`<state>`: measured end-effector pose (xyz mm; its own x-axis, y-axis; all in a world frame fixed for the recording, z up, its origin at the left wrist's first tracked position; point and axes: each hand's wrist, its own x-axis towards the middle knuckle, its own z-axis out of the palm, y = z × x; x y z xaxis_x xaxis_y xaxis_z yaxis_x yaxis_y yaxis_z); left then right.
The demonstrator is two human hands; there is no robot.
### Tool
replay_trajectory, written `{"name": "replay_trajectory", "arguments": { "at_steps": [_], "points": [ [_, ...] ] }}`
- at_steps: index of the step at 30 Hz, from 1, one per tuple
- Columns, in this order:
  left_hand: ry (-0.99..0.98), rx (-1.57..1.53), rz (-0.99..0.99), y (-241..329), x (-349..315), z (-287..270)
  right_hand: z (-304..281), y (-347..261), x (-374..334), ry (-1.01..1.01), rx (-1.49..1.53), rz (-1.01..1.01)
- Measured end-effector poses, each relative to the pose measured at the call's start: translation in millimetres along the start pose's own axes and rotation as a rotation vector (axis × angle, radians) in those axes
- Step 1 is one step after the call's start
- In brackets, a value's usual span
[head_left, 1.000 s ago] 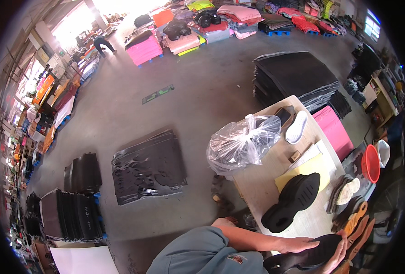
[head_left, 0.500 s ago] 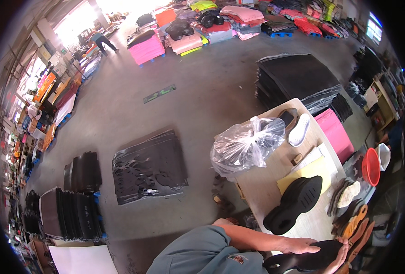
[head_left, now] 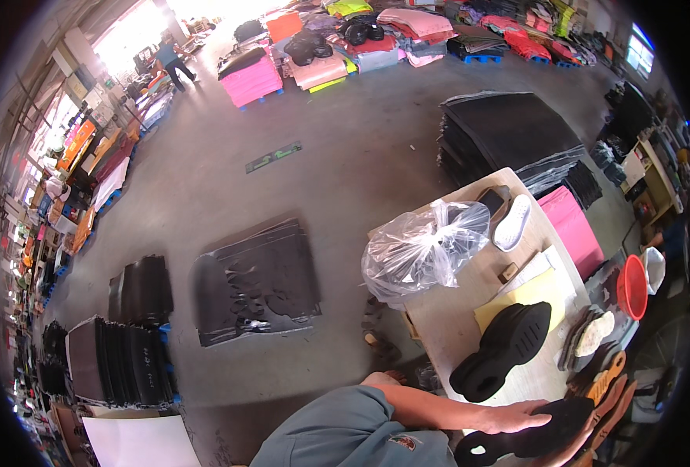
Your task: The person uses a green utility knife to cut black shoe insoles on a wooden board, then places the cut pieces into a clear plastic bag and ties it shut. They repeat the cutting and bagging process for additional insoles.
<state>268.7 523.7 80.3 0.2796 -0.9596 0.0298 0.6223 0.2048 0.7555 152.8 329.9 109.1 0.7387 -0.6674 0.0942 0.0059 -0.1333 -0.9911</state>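
Observation:
A black shoe sole (head_left: 560, 424) with an oval hole near one end is held low at the right, by the near end of the table. My left hand (head_left: 516, 418) comes in from the left and lies closed on its upper edge. My right hand (head_left: 569, 453) supports it from the right and below, its fingers partly hidden behind the sole. Just beyond, another black sole-shaped piece (head_left: 507, 342) with slots rests on the pale table (head_left: 444, 331), partly over a yellow sheet (head_left: 549, 289).
On the table sit a knotted clear plastic bag (head_left: 426, 249), a white sole (head_left: 512, 223) and a brown shoe piece (head_left: 494, 201). Orange-brown sole shapes (head_left: 608, 401) and a red basin (head_left: 632, 288) are at the right. Black sheets (head_left: 259, 280) lie on the floor.
The held sole has turned slightly, with its hole showing more clearly. My right hand's fingers have slid lower along its edge. A distant person has shifted posture.

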Motion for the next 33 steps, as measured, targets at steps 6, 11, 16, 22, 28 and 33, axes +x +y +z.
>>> {"name": "replay_trajectory", "arguments": {
  "at_steps": [6, 11, 16, 22, 28, 33],
  "points": [
    [0.09, -0.031, 0.074, -1, 11, 5, 44, 12, -83, 0.124, -0.014, 0.224],
    [0.252, 0.187, -0.065, -16, 26, 19, 62, 3, -116, 0.349, 0.114, 0.229],
    [0.16, 0.406, -0.147, -40, 42, 33, 43, -20, -116, 0.363, -0.04, 0.332],
    [-0.013, 0.029, -0.252, -85, 84, 110, -45, -42, -144, 0.477, -0.401, 0.166],
    [-0.19, 0.098, -0.526, -152, 137, 208, -149, -50, -181, 0.748, -0.455, 0.211],
    [-0.398, 0.219, -0.636, -198, 194, 295, -227, -37, -206, 0.987, -0.235, 0.076]
  ]
}}
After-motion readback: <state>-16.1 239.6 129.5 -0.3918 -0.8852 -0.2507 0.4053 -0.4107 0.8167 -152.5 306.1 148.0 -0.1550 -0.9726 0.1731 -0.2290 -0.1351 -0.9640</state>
